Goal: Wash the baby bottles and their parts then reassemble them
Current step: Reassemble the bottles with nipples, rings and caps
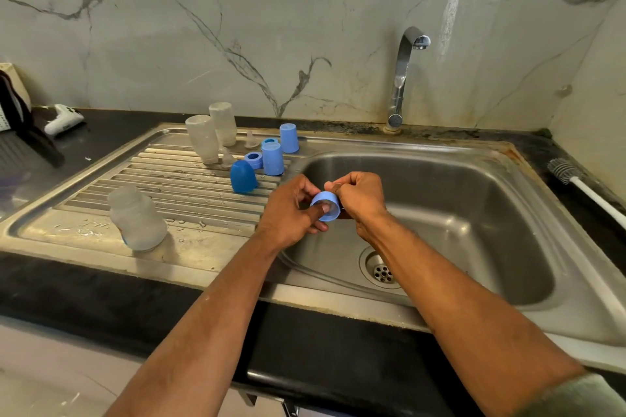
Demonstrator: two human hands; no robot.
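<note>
Head view: we've got the blue ring [326,206] pinched between left hand [291,213] and right hand [359,198], both clamped on it over the sink [457,200]. Wet fingers (slippery plastic) could let it drop toward the drain [382,272] right below our grip.

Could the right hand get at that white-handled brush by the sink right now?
Probably not at once: the right hand and left hand both pinch a blue ring. Once freed, nothing blocks the way to the brush.
</note>
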